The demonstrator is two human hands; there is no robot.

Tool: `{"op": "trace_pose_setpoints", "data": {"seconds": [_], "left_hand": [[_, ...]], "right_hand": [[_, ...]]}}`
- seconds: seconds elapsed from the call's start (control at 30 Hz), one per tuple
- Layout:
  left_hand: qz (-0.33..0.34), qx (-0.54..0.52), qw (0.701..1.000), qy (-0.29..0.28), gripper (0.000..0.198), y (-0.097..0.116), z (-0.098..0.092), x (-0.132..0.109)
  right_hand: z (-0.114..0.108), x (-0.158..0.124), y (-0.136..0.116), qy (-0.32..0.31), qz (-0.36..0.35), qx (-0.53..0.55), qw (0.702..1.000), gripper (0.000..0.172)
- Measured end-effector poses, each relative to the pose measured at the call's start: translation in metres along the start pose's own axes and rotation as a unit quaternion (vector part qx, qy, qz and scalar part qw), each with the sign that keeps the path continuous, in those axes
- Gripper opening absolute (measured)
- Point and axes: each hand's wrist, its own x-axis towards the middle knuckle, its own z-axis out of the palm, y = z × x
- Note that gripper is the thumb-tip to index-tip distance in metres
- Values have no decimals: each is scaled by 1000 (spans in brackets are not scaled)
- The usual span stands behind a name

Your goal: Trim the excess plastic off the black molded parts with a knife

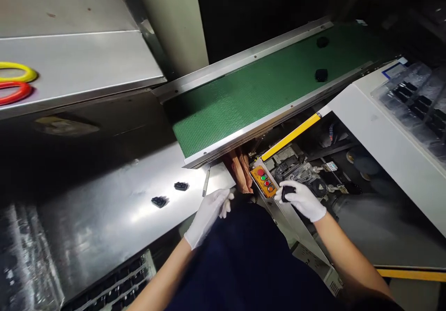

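Note:
Both my hands wear white gloves. My right hand [302, 199] is closed around a small black plastic part [287, 192], just right of an orange button box [264, 181] with red and green buttons. My left hand [210, 213] hovers near the edge of the steel table [114, 208], fingers loosely curled, with nothing visible in it. Two more small black parts [181, 186] [159, 201] lie on the steel table to its left. Farther off, two black parts [321, 74] [322, 42] sit on the green conveyor belt [258, 88].
A clear plastic tray [418, 102] with black parts in its pockets rests on the white machine cover at right. Another tray [114, 283] lies at the lower left. Yellow and red rings [16, 82] sit on the upper left surface. Machinery shows beneath the belt.

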Motion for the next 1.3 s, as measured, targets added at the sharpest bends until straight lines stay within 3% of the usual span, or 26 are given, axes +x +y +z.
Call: {"op": "trace_pose_setpoints", "data": {"seconds": [0.07,0.17,0.23,0.33,0.77,0.93,1.13,1.3], "left_hand": [[-5,13,1000,17,46,-6,-4,-4],[-1,44,999,24,47,-14,-9,-4],[4,56,998,17,48,-18,-9,-1],[7,49,999,3,52,-22,-7,6],[-15,54,998,-32,51,-16,15,27],[-18,70,997,-35,46,-15,25,38],[-27,75,996,-46,48,-15,36,57],[-12,105,992,-66,51,-9,54,70]], "right_hand": [[-51,15,0,90,17,-185,978,43],[-138,30,1,210,86,-304,925,39],[-184,36,6,242,129,-361,891,42],[-221,44,15,229,160,-411,868,43],[-238,56,38,130,165,-449,868,45],[-222,54,46,133,172,-456,863,46],[-194,50,56,180,178,-493,832,76],[-195,50,55,165,189,-489,835,79]]}}
